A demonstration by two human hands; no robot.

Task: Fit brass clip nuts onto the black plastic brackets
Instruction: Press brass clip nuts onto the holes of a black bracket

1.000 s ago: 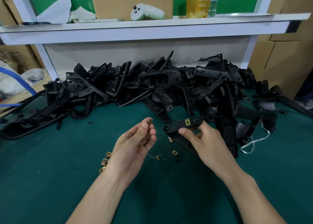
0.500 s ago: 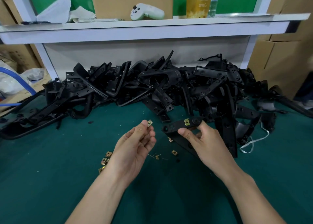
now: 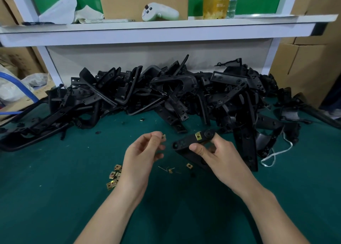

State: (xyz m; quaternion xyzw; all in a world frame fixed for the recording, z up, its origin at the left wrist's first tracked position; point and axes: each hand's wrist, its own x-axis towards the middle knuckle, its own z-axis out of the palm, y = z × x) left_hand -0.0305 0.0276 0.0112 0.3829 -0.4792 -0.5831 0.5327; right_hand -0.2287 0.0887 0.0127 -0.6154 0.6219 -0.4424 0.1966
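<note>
Right hand [image 3: 219,157] grips black bracket [image 3: 186,142] above desk [image 3: 55,188], one brass clip [image 3: 198,136] seated (square, centre hole). Left hand [image 3: 142,155] pinches loose clip [image 3: 163,137] just beside bracket. Spare clips [image 3: 113,177] on desk.

Single view from a wide-angle camera worn on the person's head, facing forward and down over the green table [image 3: 46,197]. The forearms enter from 5 and 7 o'clock. The left hand [image 3: 140,157], pinching a brass clip nut [image 3: 163,137], and the right hand [image 3: 221,158], gripping a black bracket [image 3: 185,141], lie nearest, just below centre. The bracket pile [image 3: 166,96] and white shelf [image 3: 166,35] recede toward 12 o'clock.
</note>
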